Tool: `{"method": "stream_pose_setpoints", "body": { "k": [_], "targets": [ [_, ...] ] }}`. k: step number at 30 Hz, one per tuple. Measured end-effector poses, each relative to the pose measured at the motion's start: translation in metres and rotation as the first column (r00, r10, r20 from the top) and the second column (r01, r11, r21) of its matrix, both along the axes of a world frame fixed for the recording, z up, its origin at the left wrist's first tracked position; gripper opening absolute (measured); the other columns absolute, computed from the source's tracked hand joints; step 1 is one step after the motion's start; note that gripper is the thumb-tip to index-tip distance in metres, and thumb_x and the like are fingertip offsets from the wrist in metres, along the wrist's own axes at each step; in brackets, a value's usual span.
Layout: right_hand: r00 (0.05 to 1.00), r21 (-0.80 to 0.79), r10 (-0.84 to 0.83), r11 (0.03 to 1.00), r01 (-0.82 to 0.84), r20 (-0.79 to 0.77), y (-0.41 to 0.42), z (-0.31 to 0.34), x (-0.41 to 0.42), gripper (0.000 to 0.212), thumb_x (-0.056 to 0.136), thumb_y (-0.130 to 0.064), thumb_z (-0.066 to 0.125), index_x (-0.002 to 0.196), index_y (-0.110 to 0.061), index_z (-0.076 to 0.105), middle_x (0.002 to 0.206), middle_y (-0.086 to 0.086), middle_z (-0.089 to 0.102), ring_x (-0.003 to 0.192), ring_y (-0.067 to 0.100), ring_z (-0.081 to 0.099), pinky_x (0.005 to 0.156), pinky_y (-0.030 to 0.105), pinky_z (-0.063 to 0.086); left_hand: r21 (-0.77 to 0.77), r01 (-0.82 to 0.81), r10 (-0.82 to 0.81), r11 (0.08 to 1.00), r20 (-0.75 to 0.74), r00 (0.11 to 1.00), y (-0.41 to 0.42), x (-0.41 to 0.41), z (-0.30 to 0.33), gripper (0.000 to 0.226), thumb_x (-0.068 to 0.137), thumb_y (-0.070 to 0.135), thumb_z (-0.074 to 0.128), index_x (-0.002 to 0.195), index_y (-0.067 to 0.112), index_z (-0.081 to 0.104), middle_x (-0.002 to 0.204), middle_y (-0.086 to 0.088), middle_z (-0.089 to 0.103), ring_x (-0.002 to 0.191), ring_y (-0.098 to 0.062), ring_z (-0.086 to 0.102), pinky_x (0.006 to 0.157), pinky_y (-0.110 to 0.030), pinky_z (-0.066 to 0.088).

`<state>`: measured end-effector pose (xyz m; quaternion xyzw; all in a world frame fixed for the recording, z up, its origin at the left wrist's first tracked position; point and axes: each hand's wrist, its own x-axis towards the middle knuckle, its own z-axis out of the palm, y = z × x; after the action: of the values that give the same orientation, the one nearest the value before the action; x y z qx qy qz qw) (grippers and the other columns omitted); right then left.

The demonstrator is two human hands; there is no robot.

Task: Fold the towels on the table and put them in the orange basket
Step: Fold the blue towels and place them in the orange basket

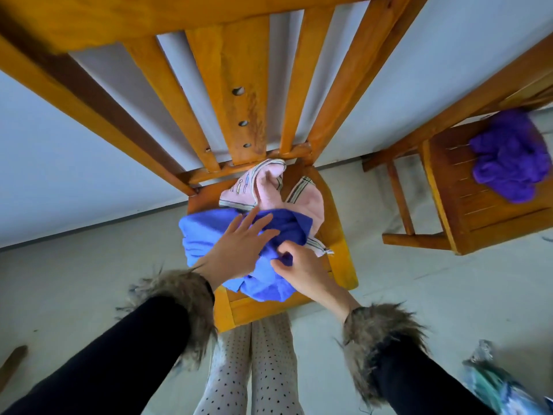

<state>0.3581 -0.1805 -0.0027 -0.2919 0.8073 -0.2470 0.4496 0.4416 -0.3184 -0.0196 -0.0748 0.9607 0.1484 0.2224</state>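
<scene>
Folding has barely begun, as far as this view shows: the blue towel (209, 235) lies rumpled on the chair (338, 235) seat at frame centre, overlapping a crumpled pink towel (308, 196) just behind it, and a purple towel (508, 157) sits bunched on a second chair (449, 187) at the right edge. No orange basket is in view, so nothing looks put away.

Left hand (236, 250) lies flat on the blue towel, fingers (260, 223) straight and spread, pressing it down. Right hand (299, 268) has its fingers (284, 250) curled, pinching a fold of the same towel near its middle.
</scene>
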Motion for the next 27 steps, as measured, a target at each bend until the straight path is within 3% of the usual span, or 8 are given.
{"method": "stream_pose_setpoints", "body": {
  "k": [3, 7, 11, 14, 16, 19, 23, 27],
  "targets": [
    [0.999, 0.013, 0.038, 0.999, -0.038, -0.03, 0.004, 0.011, -0.004, 0.013, 0.087, -0.019, 0.059, 0.083, -0.014, 0.047, 0.078, 0.0, 0.057, 0.071, 0.016, 0.052, 0.057, 0.018, 0.034, 0.045, -0.099, 0.092, 0.994, 0.148, 0.985, -0.001, -0.001, 0.007, 0.035, 0.093, 0.028, 0.047, 0.127, 0.021, 0.045, 0.133, 0.002, 0.049, 0.133, -0.02, 0.034, 0.11, -0.037, 0.017],
    [0.993, -0.011, 0.106, 0.994, -0.106, -0.05, 0.003, 0.03, -0.01, 0.017, 0.087, -0.02, 0.058, 0.082, -0.013, 0.044, 0.076, 0.004, 0.056, 0.072, 0.022, 0.055, 0.066, 0.035, 0.044, 0.188, -0.276, 0.272, 0.943, 0.049, 0.961, -0.012, 0.014, 0.03, 0.02, 0.088, 0.034, 0.058, 0.1, 0.019, 0.052, 0.106, 0.0, 0.059, 0.105, -0.023, 0.053, 0.087, -0.028, 0.034],
    [0.992, -0.07, 0.092, 0.993, -0.098, -0.081, -0.002, 0.054, -0.001, 0.018, 0.086, -0.02, 0.058, 0.078, -0.014, 0.044, 0.065, -0.006, 0.049, 0.061, 0.012, 0.048, 0.06, 0.031, 0.041, 0.246, -0.446, 0.421, 0.86, 0.152, 0.895, -0.014, 0.038, 0.059, 0.024, 0.08, 0.026, 0.067, 0.071, 0.022, 0.045, 0.074, 0.009, 0.048, 0.082, -0.021, 0.051, 0.068, -0.025, 0.036],
    [0.984, -0.102, 0.118, 0.986, -0.132, -0.131, -0.003, 0.079, 0.008, 0.018, 0.087, -0.021, 0.058, 0.078, -0.016, 0.043, 0.063, -0.011, 0.046, 0.06, 0.01, 0.047, 0.06, 0.029, 0.041, 0.419, -0.534, 0.513, 0.735, 0.171, 0.841, -0.016, 0.059, 0.09, 0.015, 0.083, 0.026, 0.067, 0.093, 0.019, 0.06, 0.085, 0.003, 0.053, 0.083, -0.019, 0.049, 0.07, -0.019, 0.038],
    [0.974, -0.101, 0.16, 0.979, -0.178, -0.161, -0.004, 0.096, 0.01, 0.017, 0.087, -0.023, 0.059, 0.081, -0.016, 0.046, 0.068, -0.01, 0.051, 0.068, 0.015, 0.054, 0.071, 0.035, 0.047, 0.503, -0.557, 0.571, 0.661, 0.144, 0.808, -0.019, 0.072, 0.113, 0.007, 0.085, 0.021, 0.065, 0.088, 0.019, 0.059, 0.084, 0.001, 0.055, 0.078, -0.017, 0.048, 0.064, -0.01, 0.035],
    [0.965, -0.128, 0.187, 0.969, -0.212, -0.183, -0.011, 0.13, 0.008, 0.013, 0.085, -0.023, 0.063, 0.087, -0.018, 0.051, 0.076, -0.014, 0.053, 0.08, 0.014, 0.056, 0.083, 0.04, 0.047, 0.592, -0.541, 0.637, 0.597, 0.06, 0.769, -0.025, 0.083, 0.147, 0.022, 0.086, 0.016, 0.063, 0.071, 0.03, 0.057, 0.074, 0.014, 0.06, 0.072, -0.004, 0.052, 0.068, -0.017, 0.038],
    [0.944, -0.101, 0.228, 0.961, -0.257, -0.238, -0.029, 0.182, 0.007, 0.028, 0.086, -0.027, 0.063, 0.112, -0.02, 0.057, 0.101, -0.004, 0.062, 0.097, 0.019, 0.057, 0.092, 0.039, 0.044, 0.596, -0.515, 0.711, 0.616, -0.141, 0.689, -0.035, 0.095, 0.197, 0.015, 0.089, 0.02, 0.056, 0.075, 0.025, 0.054, 0.071, 0.011, 0.062, 0.072, -0.01, 0.056, 0.068, -0.021, 0.041],
    [0.903, -0.175, 0.329, 0.907, -0.384, -0.276, -0.051, 0.239, 0.011, 0.016, 0.088, -0.03, 0.06, 0.098, -0.019, 0.066, 0.098, 0.0, 0.068, 0.093, 0.019, 0.059, 0.088, 0.036, 0.046, 0.54, -0.511, 0.73, 0.669, -0.349, 0.587, -0.038, 0.113, 0.257, 0.016, 0.089, 0.022, 0.051, 0.076, 0.032, 0.049, 0.075, 0.013, 0.057, 0.073, -0.001, 0.052, 0.066, -0.009, 0.038]
  ]
}}
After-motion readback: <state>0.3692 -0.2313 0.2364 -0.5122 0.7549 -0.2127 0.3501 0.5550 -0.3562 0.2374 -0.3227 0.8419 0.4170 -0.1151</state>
